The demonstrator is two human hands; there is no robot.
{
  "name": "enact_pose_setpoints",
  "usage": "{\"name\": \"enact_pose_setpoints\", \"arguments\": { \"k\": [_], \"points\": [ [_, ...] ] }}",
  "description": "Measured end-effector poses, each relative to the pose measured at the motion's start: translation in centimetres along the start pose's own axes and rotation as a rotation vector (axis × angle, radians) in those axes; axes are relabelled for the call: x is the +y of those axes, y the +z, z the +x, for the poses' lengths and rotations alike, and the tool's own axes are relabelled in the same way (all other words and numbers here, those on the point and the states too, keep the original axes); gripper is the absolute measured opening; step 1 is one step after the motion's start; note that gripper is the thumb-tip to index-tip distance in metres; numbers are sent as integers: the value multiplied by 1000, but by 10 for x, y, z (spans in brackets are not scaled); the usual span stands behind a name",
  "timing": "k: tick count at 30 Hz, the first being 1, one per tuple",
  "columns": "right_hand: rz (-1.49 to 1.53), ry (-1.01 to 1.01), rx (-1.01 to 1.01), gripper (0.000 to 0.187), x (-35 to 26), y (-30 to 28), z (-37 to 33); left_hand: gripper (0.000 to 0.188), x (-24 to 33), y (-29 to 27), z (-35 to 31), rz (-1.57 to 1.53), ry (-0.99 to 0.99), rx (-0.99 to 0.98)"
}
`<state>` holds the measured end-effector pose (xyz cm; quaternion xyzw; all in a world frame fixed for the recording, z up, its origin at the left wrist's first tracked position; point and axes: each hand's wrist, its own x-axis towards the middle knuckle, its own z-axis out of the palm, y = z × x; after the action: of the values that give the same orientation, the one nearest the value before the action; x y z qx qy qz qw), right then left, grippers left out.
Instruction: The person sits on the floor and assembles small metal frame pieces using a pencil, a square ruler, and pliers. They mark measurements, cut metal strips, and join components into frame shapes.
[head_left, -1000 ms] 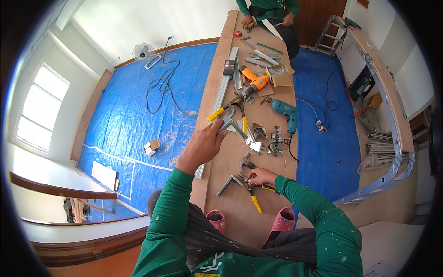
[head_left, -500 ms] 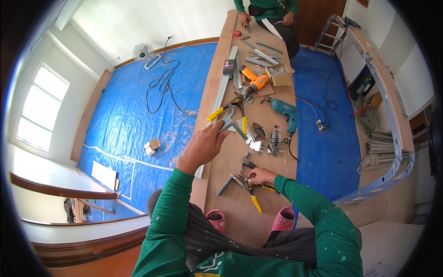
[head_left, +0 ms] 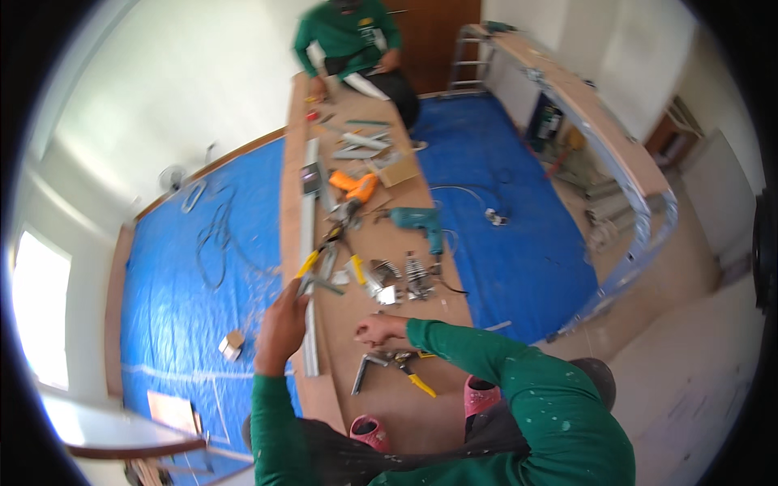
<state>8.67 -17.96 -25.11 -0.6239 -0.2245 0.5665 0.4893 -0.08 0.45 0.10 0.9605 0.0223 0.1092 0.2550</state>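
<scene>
My left hand (head_left: 281, 330) is closed on a short angled metal profile piece (head_left: 325, 285) at the plank's left side. My right hand (head_left: 379, 329) is curled into a closed shape above the middle of the plank; what it holds, if anything, is hidden. Just below it lie yellow-handled snips (head_left: 416, 381) and a bent L-shaped metal piece (head_left: 361, 374). Beyond my left hand is another yellow-handled cutting tool (head_left: 309, 263), beside an orange drill (head_left: 361, 187). A teal drill (head_left: 417, 219) and ribbed metal brackets (head_left: 417, 276) lie beyond my right hand.
The long wooden plank (head_left: 336, 324) stretches to a seated person (head_left: 348, 36) in green at the far end. A cardboard box (head_left: 399, 170) and metal strips lie on it. Blue sheeting (head_left: 519, 267) covers the floor. A ladder-held plank (head_left: 600, 109) stands at right; a cable (head_left: 215, 247) lies at left.
The view has swung, shifting the scene leftward. My right hand has moved off the snips, up and away from them. My left hand still holds the metal piece.
</scene>
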Motion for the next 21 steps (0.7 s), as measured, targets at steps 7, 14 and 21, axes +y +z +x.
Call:
{"name": "enact_pose_setpoints", "arguments": {
  "k": [7,14,21],
  "points": [
    [246,-275,195,21,-99,-75,-39,34,16,-7,-3,7,-73,41],
    [36,-425,264,65,-196,-65,-116,37,22,-3,5,-33,-90,-5],
    [-328,-510,373,55,-190,-35,-108,39,25,8,1,-77,-42,-4]
  ]
}}
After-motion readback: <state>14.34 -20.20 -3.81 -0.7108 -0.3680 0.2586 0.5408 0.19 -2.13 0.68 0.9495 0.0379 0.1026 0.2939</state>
